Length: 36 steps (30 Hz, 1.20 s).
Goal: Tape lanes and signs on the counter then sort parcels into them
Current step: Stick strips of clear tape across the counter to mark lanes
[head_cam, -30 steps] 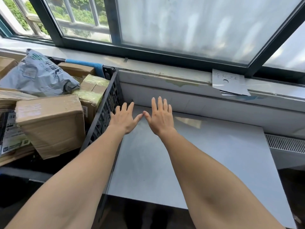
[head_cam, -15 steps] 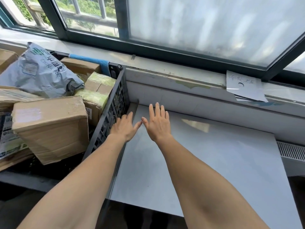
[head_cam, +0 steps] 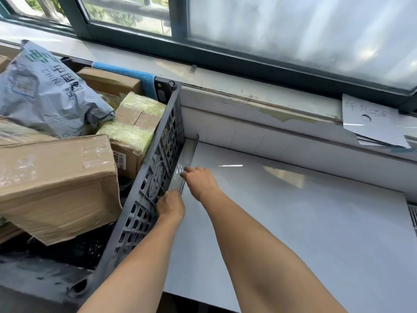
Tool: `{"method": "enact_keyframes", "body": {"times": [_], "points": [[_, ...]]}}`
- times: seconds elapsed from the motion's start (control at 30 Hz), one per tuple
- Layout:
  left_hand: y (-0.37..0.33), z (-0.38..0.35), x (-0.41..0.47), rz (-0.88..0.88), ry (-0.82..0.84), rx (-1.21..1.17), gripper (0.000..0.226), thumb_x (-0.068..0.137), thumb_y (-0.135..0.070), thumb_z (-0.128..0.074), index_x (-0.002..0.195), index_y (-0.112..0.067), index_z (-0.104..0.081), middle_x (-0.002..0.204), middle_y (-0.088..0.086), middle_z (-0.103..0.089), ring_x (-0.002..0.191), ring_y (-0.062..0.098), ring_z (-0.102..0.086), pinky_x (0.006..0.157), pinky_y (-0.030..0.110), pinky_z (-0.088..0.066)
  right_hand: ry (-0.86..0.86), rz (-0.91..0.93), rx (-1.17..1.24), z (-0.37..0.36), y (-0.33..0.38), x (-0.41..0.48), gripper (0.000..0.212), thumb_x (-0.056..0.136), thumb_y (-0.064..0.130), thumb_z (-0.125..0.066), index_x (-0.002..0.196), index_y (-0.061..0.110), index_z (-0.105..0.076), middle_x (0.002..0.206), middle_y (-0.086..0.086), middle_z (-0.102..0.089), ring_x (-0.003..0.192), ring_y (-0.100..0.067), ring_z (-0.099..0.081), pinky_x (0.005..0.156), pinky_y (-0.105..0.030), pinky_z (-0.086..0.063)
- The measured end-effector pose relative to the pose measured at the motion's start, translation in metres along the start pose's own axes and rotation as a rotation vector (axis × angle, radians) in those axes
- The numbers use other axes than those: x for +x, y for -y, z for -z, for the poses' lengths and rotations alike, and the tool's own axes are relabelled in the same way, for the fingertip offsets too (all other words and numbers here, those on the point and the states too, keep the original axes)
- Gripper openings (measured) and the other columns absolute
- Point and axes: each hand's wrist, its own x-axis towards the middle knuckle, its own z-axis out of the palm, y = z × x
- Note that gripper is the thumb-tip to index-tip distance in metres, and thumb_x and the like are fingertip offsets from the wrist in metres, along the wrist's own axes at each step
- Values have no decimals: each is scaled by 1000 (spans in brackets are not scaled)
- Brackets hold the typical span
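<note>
L hand (head_cam: 170, 206) and R hand (head_cam: 199, 181) sit close together at the left edge of the white counter (head_cam: 293, 222), right beside the black crate (head_cam: 158, 177). R fingers curl onto that edge; L fingers are hidden btwn crate and counter, so can't tell what either grips. Parcels (head_cam: 56, 181) are piled in the crate, incl. a grey mail bag (head_cam: 45, 93). Paper signs (head_cam: 372, 123) lie on the sill, far right

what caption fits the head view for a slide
Left hand and right hand at the counter edge, beside a crate of parcels.
</note>
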Motion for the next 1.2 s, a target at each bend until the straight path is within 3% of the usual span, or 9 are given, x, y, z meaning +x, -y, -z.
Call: {"method": "enact_keyframes", "body": {"times": [0.23, 0.43, 0.57, 0.67, 0.8, 0.9, 1.0, 1.1, 1.2], "points": [[-1, -9, 5, -13, -61, -112, 32, 99, -4, -37, 112, -8, -66, 117, 14, -67, 107, 32, -65, 86, 40, -52, 108, 36, -92, -4, 22, 37, 25, 91, 2, -55, 107, 16, -67, 112, -4, -68, 107, -27, -64, 78, -33, -47], [2, -3, 3, 6, -90, -95, 26, 97, 1, -41, 109, -3, -64, 114, 16, -66, 105, 34, -63, 84, 41, -51, 52, 46, -71, -10, 12, 42, 30, 90, -2, -54, 116, 12, -64, 119, -9, -61, 110, -29, -60, 82, -37, -50], [3, 0, -4, 6, -131, -60, 22, 95, 4, -46, 103, -3, -65, 107, 15, -69, 98, 32, -67, 78, 38, -53, -99, -67, 48, -12, 5, 42, 30, 91, 0, -53, 119, 8, -60, 124, -12, -53, 108, -31, -57, 80, -38, -48], [4, -1, -11, -26, -181, -17, 23, 94, 5, -46, 105, -4, -64, 103, 13, -71, 94, 29, -69, 73, 37, -53, -237, -257, 249, -11, 10, 43, 24, 94, 3, -53, 118, 5, -53, 124, -15, -48, 99, -33, -59, 69, -38, -46], [2, -1, -22, -96, -268, 16, 23, 99, -2, -41, 112, -8, -59, 105, 8, -68, 93, 23, -70, 69, 33, -52, -271, -560, 578, 0, 16, 44, 14, 95, 7, -51, 108, 5, -47, 100, -15, -62, 84, -36, -62, 59, -36, -36], [-5, 7, -32, -144, -300, -24, 21, 102, -8, -39, 114, -10, -56, 107, 6, -66, 94, 21, -70, 69, 31, -52, -297, -734, 756, 11, 10, 38, 8, 93, 10, -51, 100, 6, -48, 87, -10, -61, 72, -29, -53, 57, -33, -35], [-18, 12, -52, -190, -279, -48, 21, 102, -8, -38, 116, -11, -53, 108, 5, -64, 95, 20, -69, 72, 31, -52, -250, -822, 832, 20, -3, 25, 10, 89, 11, -53, 79, 10, -51, 79, -8, -58, 69, -28, -52, 53, -27, -32], [-35, 14, -76, -216, -211, -164, 20, 101, -7, -37, 113, -8, -52, 107, 9, -62, 95, 28, -65, 74, 35, -47, -201, -830, 820, 29, -16, 6, 14, 87, 11, -54, 74, 11, -50, 79, -10, -59, 72, -29, -55, 57, -28, -35], [-60, 11, -96, -245, -161, -154, 17, 99, -8, -38, 111, -10, -52, 106, 6, -62, 92, 27, -66, 72, 35, -48, -189, -844, 749, 34, -35, -22, 28, 86, 8, -53, 62, 12, -41, 68, -6, -50, 66, -29, -48, 48, -26, -28]]}}
